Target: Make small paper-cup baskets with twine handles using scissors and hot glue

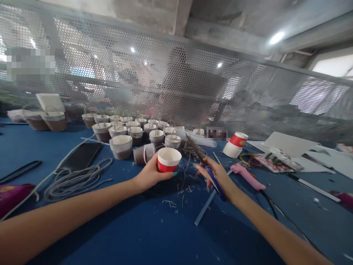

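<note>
My left hand (150, 173) is wrapped round a red and white paper cup (168, 158), held upright with its open mouth showing. In my right hand (217, 176) is a pair of scissors (211, 178) with blue handles, the dark blades pointing up and away to the left. Just beyond the blades lies a tangled bundle of brown twine (190, 147). Behind the cup, a twine-wrapped cup (141, 154) rests on its side. Below my right hand a translucent glue stick (205, 208) lies on the blue table (165, 235).
Several wrapped cups with handles (121, 146) stand at the back. A phone (82, 156) and coiled grey cord (79, 180) lie left. To the right are stacked paper cups (235, 144), a pink glue gun (249, 176) with its cable, and white sheets (289, 143). Perforated metal panels (154, 81) close off the back.
</note>
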Motion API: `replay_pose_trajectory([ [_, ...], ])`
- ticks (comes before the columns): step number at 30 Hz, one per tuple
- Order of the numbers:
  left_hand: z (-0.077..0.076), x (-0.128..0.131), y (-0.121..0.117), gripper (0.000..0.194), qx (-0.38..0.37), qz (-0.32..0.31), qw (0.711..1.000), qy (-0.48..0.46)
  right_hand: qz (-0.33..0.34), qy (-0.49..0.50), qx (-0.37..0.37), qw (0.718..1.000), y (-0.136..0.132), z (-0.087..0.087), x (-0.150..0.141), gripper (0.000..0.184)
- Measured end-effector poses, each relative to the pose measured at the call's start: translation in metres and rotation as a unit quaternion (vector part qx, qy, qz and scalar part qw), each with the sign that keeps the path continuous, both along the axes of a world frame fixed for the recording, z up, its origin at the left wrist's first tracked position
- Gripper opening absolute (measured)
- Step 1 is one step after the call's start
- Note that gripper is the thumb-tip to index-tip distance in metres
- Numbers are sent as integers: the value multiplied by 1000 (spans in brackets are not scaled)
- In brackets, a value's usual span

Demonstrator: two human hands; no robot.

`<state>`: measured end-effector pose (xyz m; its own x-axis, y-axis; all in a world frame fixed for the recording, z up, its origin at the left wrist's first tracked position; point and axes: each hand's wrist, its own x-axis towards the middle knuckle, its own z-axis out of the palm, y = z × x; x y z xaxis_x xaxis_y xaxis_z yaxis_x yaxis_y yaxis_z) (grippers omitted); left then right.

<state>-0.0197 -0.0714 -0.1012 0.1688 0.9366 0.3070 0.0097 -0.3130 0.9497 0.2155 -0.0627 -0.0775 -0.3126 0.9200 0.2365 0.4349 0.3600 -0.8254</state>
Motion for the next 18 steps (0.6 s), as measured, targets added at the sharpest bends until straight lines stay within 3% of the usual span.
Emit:
replay_pose_trajectory([
  [4, -1, -1, -1, 66, 62, 32, 997, 34, -30, -180, 154, 971, -9, 6, -2, 21],
  [6, -1, -2, -3, 65, 95, 44, 993, 58, -51, -241, 190, 950, -12, 9, -2, 21],
  [10, 1, -2, -5, 56, 152, 62, 980, 110, -63, -286, 214, 932, -12, 9, -2, 23],
  [18, 6, -2, -13, 48, 255, 122, 934, 218, -54, -313, 220, 922, -14, 8, -3, 26],
])
